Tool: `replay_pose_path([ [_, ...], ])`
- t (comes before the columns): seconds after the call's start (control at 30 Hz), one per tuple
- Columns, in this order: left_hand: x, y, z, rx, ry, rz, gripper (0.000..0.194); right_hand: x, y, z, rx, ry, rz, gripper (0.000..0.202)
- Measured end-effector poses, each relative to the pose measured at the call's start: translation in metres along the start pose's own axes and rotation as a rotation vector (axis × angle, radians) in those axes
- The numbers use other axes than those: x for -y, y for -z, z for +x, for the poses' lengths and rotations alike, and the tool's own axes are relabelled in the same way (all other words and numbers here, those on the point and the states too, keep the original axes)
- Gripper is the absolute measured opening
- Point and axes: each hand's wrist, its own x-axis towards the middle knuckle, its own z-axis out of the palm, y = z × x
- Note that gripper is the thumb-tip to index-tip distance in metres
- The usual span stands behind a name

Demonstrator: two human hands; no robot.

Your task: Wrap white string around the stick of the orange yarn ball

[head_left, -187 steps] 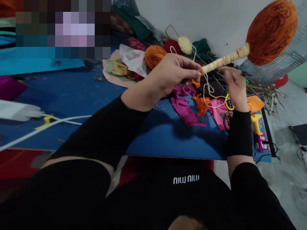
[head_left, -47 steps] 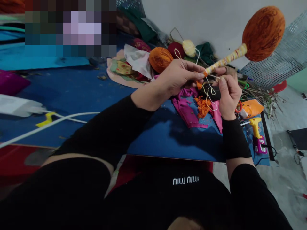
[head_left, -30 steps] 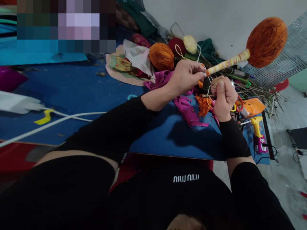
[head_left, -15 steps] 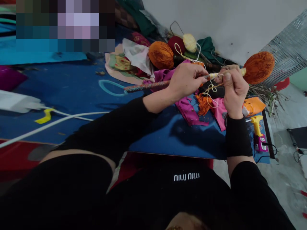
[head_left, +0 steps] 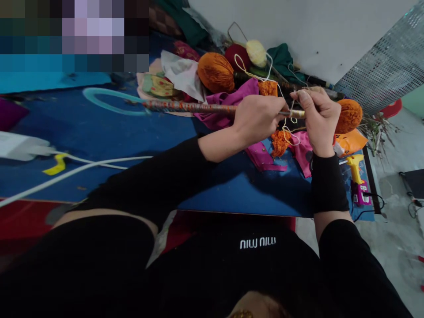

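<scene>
My left hand (head_left: 260, 115) is closed around a long stick (head_left: 192, 107) wrapped in mottled red and grey, held roughly level above the table. A teal loop (head_left: 109, 100) sticks out from its left end. Beyond my left fingers, pale yarn is wound on a short section (head_left: 296, 114) of the stick. At the far right end sits an orange cloth-covered bulb (head_left: 348, 115), partly behind my right hand (head_left: 319, 115). That hand is closed, pinching the pale yarn just above the wound section. Loose yarn dangles below and also runs toward a pale yellow yarn ball (head_left: 256, 53).
Another orange bulb (head_left: 216, 72) lies among fabric scraps on the blue table (head_left: 205, 194). Magenta cloth (head_left: 260, 155) is below my hands. A yellow glue gun (head_left: 355, 168) stands near the right edge. White cables (head_left: 82, 164) cross the left side. Dry twigs (head_left: 380, 132) lie at the right.
The stick has tilted: its left end with the teal loop moved up and left, and the orange bulb moved down. My right hand has rotated, its fingertips now higher with the yarn.
</scene>
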Motion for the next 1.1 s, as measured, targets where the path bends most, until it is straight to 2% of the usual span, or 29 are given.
replay_pose_path([
  [0.1, -0.009, 0.002, -0.001, 0.065, -0.043, 0.076, 0.023, -0.004, 0.0, 0.002, 0.014, -0.004, 0.003, 0.049],
  [0.23, -0.014, 0.003, -0.002, 0.079, -0.097, 0.103, 0.025, -0.008, 0.001, 0.004, 0.011, 0.002, -0.046, 0.046],
  [0.5, -0.01, 0.0, 0.0, 0.079, -0.263, 0.35, 0.043, -0.013, 0.0, 0.004, 0.019, -0.019, -0.028, 0.047],
  [0.6, -0.008, 0.001, 0.002, 0.122, -0.263, 0.372, 0.045, -0.008, 0.001, 0.005, 0.057, -0.039, 0.02, 0.048],
  [0.67, -0.009, 0.004, 0.004, 0.156, -0.231, 0.366, 0.046, -0.001, 0.009, 0.005, 0.095, -0.093, 0.046, 0.045],
  [0.73, -0.01, 0.01, 0.007, 0.143, -0.172, 0.355, 0.045, 0.006, 0.025, 0.005, 0.141, -0.163, 0.065, 0.042],
  [0.87, -0.006, 0.028, 0.012, 0.014, -0.084, 0.312, 0.034, 0.014, 0.069, 0.004, 0.184, -0.217, 0.123, 0.031],
  [0.97, 0.002, 0.038, 0.017, -0.057, -0.062, 0.246, 0.03, 0.012, 0.097, 0.006, 0.024, -0.179, 0.182, 0.009],
  [1.03, 0.008, 0.042, 0.02, -0.07, -0.041, 0.207, 0.029, 0.002, 0.109, 0.011, -0.13, -0.157, 0.222, 0.008],
  [1.1, 0.012, 0.043, 0.021, -0.054, -0.011, 0.141, 0.027, -0.018, 0.117, 0.019, -0.269, -0.152, 0.253, 0.01],
])
